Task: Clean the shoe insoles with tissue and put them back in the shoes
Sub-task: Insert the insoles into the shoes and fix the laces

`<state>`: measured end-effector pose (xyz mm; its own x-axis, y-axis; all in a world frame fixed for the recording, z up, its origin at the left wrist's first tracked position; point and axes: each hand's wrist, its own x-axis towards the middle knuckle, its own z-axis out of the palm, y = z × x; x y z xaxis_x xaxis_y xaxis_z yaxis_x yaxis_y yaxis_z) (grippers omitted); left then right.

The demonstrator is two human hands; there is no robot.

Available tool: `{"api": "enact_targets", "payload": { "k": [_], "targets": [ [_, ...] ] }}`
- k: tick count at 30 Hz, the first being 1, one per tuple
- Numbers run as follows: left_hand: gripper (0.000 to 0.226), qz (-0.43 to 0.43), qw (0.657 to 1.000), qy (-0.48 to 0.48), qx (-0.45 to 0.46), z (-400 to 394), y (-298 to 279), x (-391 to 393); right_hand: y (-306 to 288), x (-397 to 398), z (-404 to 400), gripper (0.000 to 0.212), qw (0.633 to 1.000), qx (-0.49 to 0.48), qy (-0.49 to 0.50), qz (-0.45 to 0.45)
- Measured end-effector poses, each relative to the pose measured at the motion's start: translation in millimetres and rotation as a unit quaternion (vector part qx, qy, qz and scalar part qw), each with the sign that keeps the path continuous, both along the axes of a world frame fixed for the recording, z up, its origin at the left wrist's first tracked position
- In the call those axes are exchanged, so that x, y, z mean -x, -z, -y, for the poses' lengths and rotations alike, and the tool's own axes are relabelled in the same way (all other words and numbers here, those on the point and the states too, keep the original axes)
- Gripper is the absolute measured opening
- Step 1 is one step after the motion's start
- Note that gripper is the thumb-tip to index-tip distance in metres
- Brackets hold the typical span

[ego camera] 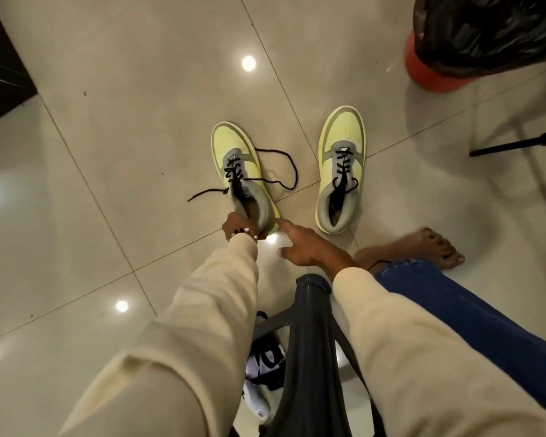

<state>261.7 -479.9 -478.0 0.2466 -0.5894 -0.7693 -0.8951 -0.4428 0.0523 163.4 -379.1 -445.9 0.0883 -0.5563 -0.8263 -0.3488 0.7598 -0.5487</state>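
The insoles cannot be made out: the collar of the left shoe is partly covered by the left hand, and the opening of the right shoe shows only a dark interior. No tissue can be identified. Under the dark plastic stool at 6 o'clock lie white and blue items, too blurred to name. A dark piece of furniture at 10 o'clock and a black bag over an orange-red bin at 1 o'clock are cut off by the frame edge.

Left hand: fingers curled over the grey heel collar of the left shoe, grasping it; a bead bracelet sits at the wrist. The shoe lies at centre on the tiled floor, toe toward 12 o'clock, heel appearing slightly raised. Its upper is pale yellow-green with grey panels; its black laces are undone and trail to 3 and 9 o'clock.

Right hand: released, fingers relaxed, forefinger extended and touching or just beside the heel of the left shoe; which cannot be told.

Right shoe: stands flat at 2 o'clock of the left shoe, apart from it, laces threaded. A bare foot rests near its heel at 4 o'clock.
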Motion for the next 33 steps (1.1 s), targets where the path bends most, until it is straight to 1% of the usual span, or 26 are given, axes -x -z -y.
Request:
{"api": "enact_targets", "payload": {
  "k": [3, 7, 9, 11, 13, 15, 18, 19, 21, 23, 25, 29, 31, 33],
  "targets": [
    [0.03, -0.005, 1.0, -0.015, 0.022, -7.9, -28.7, 14.4, -17.9, 7.9, 5.1, 0.064, 0.999, -0.004, 0.042, -0.008],
    [0.028, -0.025, 0.998, -0.015, 0.061, -24.7, -71.7, 31.8, -56.4, 17.1, 17.8, 0.051, 0.991, 0.026, 0.128, -0.038],
    [0.027, -0.049, 0.994, 0.003, 0.1, -31.1, -94.1, 37.8, -76.4, 23.2, 21.4, 0.045, 0.974, 0.038, 0.22, -0.047],
    [0.026, -0.089, 0.984, 0.027, 0.153, -36.5, -120.1, 41.2, -100.0, 30.2, 16.8, 0.046, 0.949, 0.056, 0.31, -0.035],
    [0.025, -0.133, 0.97, 0.052, 0.196, -39.9, -144.9, 49.1, -122.5, 40.1, 9.6, 0.048, 0.929, 0.075, 0.36, -0.044],
    [0.028, -0.175, 0.951, 0.091, 0.236, -48.2, -173.2, 57.8, -149.4, 49.9, -3.2, 0.049, 0.906, 0.102, 0.403, -0.076],
    [0.047, -0.234, 0.911, 0.182, 0.285, -69.3, -215.7, 72.5, -190.3, 64.5, -26.7, 0.045, 0.88, 0.143, 0.429, -0.147],
    [0.049, -0.254, 0.896, 0.211, 0.296, -79.4, -230.5, 77.9, -204.8, 70.0, -39.9, 0.047, 0.871, 0.153, 0.434, -0.174],
    [0.048, -0.291, 0.864, 0.263, 0.316, -100.9, -260.5, 88.1, -226.8, 80.7, -69.9, 0.053, 0.849, 0.173, 0.445, -0.225],
    [0.041, -0.317, 0.831, 0.31, 0.336, -121.1, -287.9, 98.7, -252.1, 87.6, -100.1, 0.056, 0.823, 0.195, 0.457, -0.276],
    [0.034, -0.365, 0.795, 0.341, 0.345, -150.3, -315.2, 108.6, -284.2, 89.0, -138.8, 0.05, 0.781, 0.214, 0.486, -0.329],
    [0.038, -0.461, 0.738, 0.373, 0.323, -217.0, -360.4, 126.4, -336.3, 85.6, -221.8, 0.029, 0.691, 0.244, 0.538, -0.417],
    [0.036, -0.488, 0.704, 0.415, 0.307, -254.5, -381.2, 133.1, -354.8, 80.9, -267.7, 0.026, 0.646, 0.242, 0.567, -0.451],
    [0.03, -0.498, 0.673, 0.462, 0.294, -290.5, -399.9, 139.3, -370.3, 75.8, -311.5, 0.026, 0.608, 0.232, 0.589, -0.48]
  ]
}}
